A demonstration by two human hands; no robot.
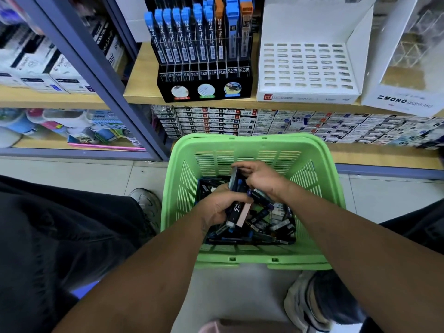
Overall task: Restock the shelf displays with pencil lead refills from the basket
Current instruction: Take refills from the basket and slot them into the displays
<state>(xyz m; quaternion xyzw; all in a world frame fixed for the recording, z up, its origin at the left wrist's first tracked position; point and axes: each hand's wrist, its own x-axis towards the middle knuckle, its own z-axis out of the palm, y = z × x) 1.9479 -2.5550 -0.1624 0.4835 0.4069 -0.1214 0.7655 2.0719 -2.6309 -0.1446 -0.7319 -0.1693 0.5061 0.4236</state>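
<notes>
The shelf is running across in front of the person, and on it a black rack is standing part-filled with upright refills beside a white tray whose slots are all showing bare. Below, on the floor, the green basket is sitting between the person's feet, its bottom covered in a loose heap of refills.

Both hands are working inside it. The left hand is curling round a small bundle of cases, one marked HB 0.5. The right hand is pinching a dark case upright just above the bundle, though how many it is holding is hard to tell from here.

To do this well, they should be sorting by grade now, keeping labels facing one way so each case is going to a matching slot. The rack is standing well above the basket, so the lift is needing a firm grip; the basket's tall wall and the shelf edge are the things to clear.
</notes>
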